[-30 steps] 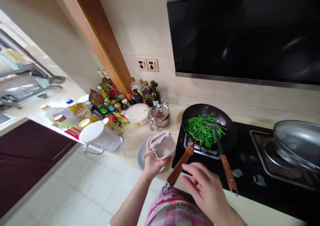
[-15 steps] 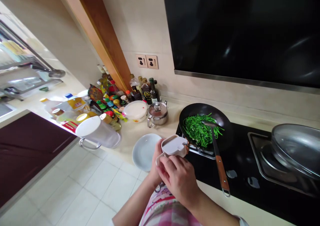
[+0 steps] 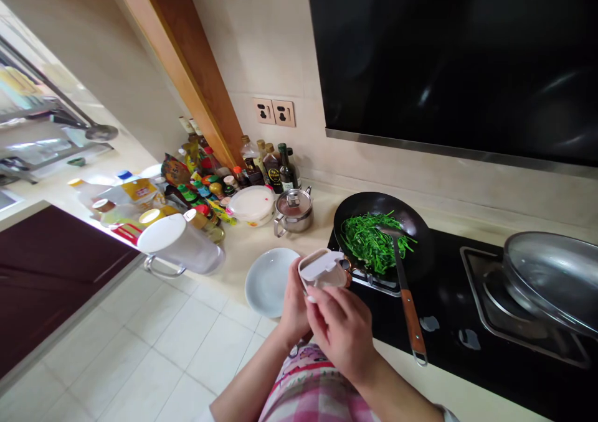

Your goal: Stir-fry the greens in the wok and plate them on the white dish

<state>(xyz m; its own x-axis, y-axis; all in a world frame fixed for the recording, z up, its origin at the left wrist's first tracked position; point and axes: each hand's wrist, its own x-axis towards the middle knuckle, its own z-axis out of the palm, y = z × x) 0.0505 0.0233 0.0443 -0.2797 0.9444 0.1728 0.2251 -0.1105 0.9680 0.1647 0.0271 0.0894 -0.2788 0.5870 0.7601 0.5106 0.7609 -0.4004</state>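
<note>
grip is firm on both sides: my left hand (image 3: 294, 304) clenches a white plastic box (image 3: 321, 269) from beneath, and my right hand (image 3: 341, 333) pinches its near edge. it sits between the white plate (image 3: 266, 283) and black wok (image 3: 411, 220). if my fingers slip on the smooth plastic, it could drop into the stir-fried greens (image 3: 374, 243).

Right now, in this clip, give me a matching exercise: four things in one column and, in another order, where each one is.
Things:
1 plate
2 greens
3 spatula
4 tub

Places:
A between the left hand and right hand
B on the counter
C heaped in the wok
D blade in the wok, handle over the hob

Pairs: 1B, 2C, 3D, 4A
</note>
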